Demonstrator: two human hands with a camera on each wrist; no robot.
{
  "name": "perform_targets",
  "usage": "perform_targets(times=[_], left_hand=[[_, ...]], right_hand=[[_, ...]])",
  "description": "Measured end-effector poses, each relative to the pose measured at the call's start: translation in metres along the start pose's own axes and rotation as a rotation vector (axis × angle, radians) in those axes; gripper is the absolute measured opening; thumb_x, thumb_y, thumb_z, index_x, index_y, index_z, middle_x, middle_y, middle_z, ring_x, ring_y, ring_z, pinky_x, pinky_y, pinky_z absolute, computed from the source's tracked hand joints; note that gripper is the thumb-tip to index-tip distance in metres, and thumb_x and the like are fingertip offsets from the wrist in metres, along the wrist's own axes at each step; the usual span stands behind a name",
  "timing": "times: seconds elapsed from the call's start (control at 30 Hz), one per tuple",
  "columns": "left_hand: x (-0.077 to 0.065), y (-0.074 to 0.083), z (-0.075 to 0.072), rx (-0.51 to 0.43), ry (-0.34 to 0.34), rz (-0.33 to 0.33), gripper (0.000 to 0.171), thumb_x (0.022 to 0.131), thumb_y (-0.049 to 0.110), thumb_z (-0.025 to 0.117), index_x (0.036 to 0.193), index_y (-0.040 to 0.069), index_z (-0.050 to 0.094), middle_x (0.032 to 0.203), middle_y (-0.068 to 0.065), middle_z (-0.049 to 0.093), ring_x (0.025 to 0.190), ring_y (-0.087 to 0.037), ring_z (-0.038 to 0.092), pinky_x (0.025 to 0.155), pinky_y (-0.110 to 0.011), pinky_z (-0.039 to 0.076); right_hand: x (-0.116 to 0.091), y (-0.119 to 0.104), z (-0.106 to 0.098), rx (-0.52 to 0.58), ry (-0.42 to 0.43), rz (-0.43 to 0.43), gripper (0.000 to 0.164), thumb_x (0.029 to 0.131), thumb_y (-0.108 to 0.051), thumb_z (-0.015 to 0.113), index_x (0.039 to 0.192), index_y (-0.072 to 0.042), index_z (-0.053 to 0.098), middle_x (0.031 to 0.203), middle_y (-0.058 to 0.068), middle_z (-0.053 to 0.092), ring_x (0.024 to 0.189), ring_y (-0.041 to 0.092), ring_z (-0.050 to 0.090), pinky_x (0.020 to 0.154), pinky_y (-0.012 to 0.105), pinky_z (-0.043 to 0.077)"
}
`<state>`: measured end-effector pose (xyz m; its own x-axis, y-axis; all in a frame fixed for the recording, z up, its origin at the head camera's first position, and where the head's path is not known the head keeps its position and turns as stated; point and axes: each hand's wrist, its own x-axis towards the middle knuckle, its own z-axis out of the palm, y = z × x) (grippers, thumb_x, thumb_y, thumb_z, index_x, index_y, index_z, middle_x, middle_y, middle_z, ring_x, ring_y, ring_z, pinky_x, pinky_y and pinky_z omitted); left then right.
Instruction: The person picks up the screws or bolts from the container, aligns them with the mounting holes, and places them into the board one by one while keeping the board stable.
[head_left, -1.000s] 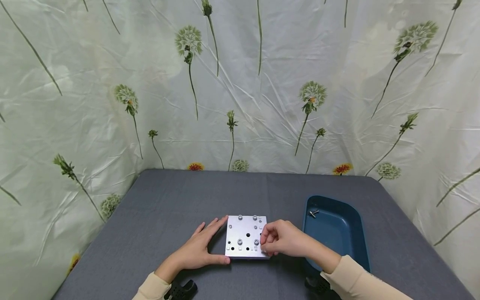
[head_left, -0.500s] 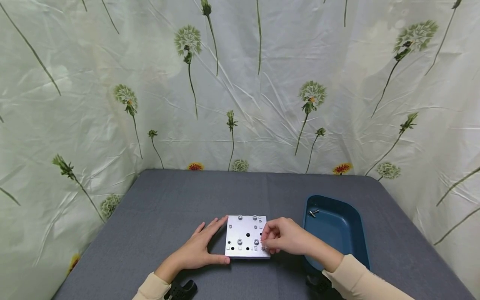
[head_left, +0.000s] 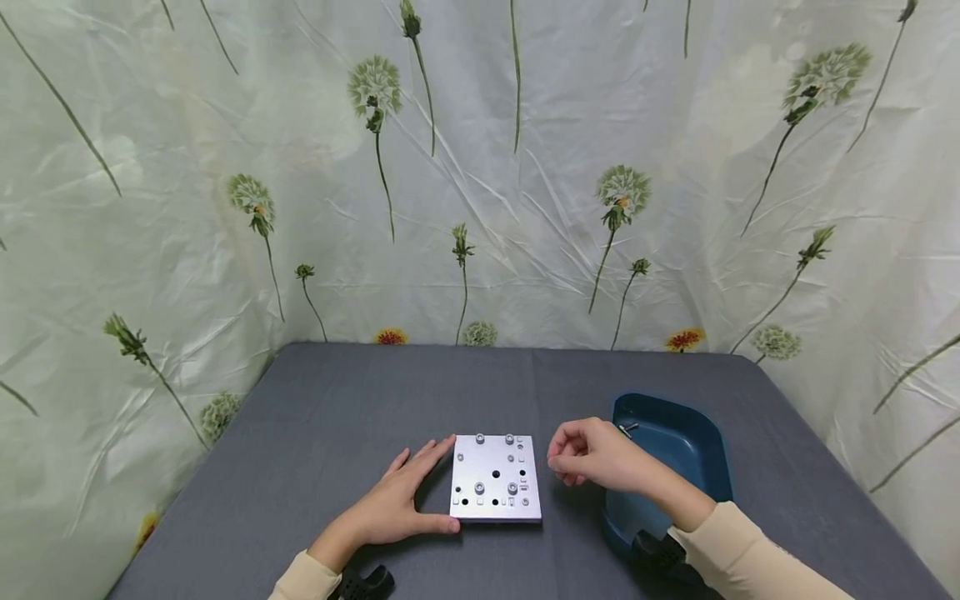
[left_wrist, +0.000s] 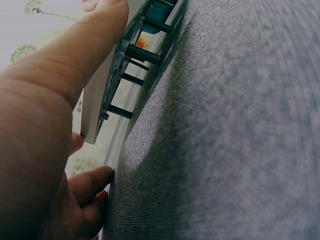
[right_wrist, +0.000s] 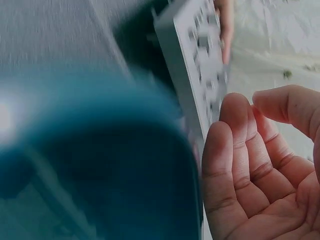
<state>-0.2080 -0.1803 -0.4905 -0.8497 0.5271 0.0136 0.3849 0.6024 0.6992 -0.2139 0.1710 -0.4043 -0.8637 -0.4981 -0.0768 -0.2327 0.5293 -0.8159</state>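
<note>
A silvery metal plate (head_left: 491, 467) with holes and several bolt heads lies in front of me. In the left wrist view, threaded bolt shanks (left_wrist: 144, 54) stick out beneath it. My left hand (head_left: 401, 497) rests along its left side with straight fingers, the index fingertip at the far left corner and the thumb at the near left corner. My right hand (head_left: 600, 456) hovers between the plate and the blue tray, apart from the plate. Its fingers are loosely bent, and nothing shows between thumb and fingertips in the right wrist view. A small bolt head (head_left: 525, 502) sits at the plate's near right corner.
The deep blue tray (head_left: 716, 446) stands to the right, partly behind my right forearm. Small metal bolts (head_left: 628, 429) lie at its far left, partly hidden by the hand. A grey cloth (head_left: 375, 392) covers the table, and a flowered curtain (head_left: 525, 208) hangs behind.
My right hand has drawn off the plate's near right corner, moving right and slightly away toward the tray. The bolt head there is now uncovered. My left hand stays at the plate.
</note>
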Motion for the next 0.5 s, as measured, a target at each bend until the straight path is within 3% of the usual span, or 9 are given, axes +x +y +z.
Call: perform_targets(times=[0.27, 0.5], left_hand=[[-0.001, 0.000, 0.001, -0.014, 0.001, -0.008, 0.115, 0.082, 0.059, 0.090, 0.173, 0.025, 0.027, 0.176, -0.010, 0.035, 0.164, -0.046, 0.027, 0.129, -0.078, 0.005], [-0.001, -0.001, 0.002, -0.023, 0.003, -0.011, 0.115, 0.080, 0.061, 0.090, 0.172, 0.026, 0.029, 0.175, -0.010, 0.036, 0.164, -0.046, 0.028, 0.129, -0.078, 0.005]], right_hand=[[-0.006, 0.024, -0.038, -0.023, 0.135, 0.059, 0.020, 0.105, -0.019, 0.070, 0.104, 0.001, 0.071, 0.077, 0.006, 0.071, 0.070, 0.019, 0.066, 0.064, 0.032, 0.060], [-0.017, 0.047, -0.062, -0.006, 0.196, 0.115, 0.025, 0.107, -0.017, 0.068, 0.118, 0.006, 0.068, 0.086, 0.009, 0.076, 0.077, 0.024, 0.069, 0.066, 0.031, 0.059]])
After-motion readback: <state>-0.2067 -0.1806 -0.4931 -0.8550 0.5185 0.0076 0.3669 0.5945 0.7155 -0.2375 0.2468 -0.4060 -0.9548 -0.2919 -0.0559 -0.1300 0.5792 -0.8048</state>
